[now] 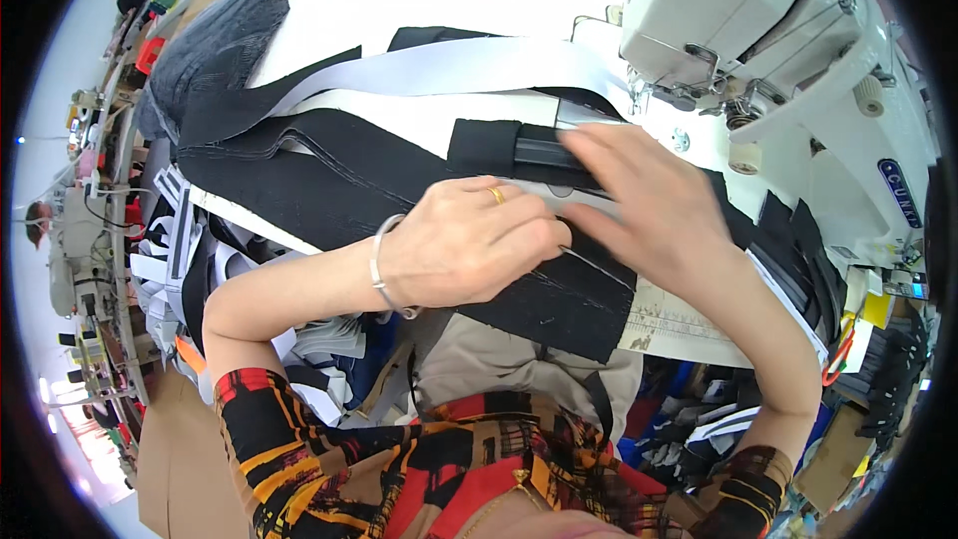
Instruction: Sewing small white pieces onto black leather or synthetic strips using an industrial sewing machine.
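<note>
My left hand (484, 240), with a yellow ring and silver bangle, is closed on the edge of black fabric (544, 309) lying across the white sewing table. My right hand (654, 205), slightly blurred, reaches over a short black strip (481, 145) with its thumb apart from its fingers, touching the fabric near my left hand. A long white band (429, 68) curves over layered black pieces (289, 190) behind my hands. The white sewing machine (733, 0) stands at the upper right, its needle area just beyond my right hand.
Grey fabric (215, 45) is heaped at the upper left, and white and black strips (170, 255) pile below it. Orange scissors (838, 354) and more black pieces (793, 240) are at the right. Other machines and people (40, 222) line the far left. A cardboard sheet (175, 449) stands lower left.
</note>
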Demonstrator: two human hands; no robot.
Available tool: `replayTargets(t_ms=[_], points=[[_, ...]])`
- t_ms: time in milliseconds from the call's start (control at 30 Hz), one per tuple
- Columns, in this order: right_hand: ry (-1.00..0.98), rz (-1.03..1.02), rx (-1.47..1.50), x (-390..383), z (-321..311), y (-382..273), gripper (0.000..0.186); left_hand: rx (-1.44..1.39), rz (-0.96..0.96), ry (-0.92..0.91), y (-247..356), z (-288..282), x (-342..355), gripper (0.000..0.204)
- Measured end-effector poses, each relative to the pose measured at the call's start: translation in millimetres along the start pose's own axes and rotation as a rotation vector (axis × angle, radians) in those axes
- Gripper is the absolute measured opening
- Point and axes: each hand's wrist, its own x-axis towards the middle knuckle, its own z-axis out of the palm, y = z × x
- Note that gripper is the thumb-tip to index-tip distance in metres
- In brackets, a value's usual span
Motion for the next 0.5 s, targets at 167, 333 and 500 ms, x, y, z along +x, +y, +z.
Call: replayTargets(t_ms=[167, 333, 500], points=[[-0.085, 0.192, -0.201, -67, -54, 29, 0.038, -0.091, -0.226, -0.045, -3, -44, 22, 0.013], [0.01, 0.181, -0.011, -56, -16, 15, 0.023, -0.088, -0.223, 0.002, -22, -2, 58, 0.009], [0.045, 0.038, -0.012, -44, 3, 17, 0.017, 0.228, -0.144, 0.051, -47, 29, 52, 0.017]])
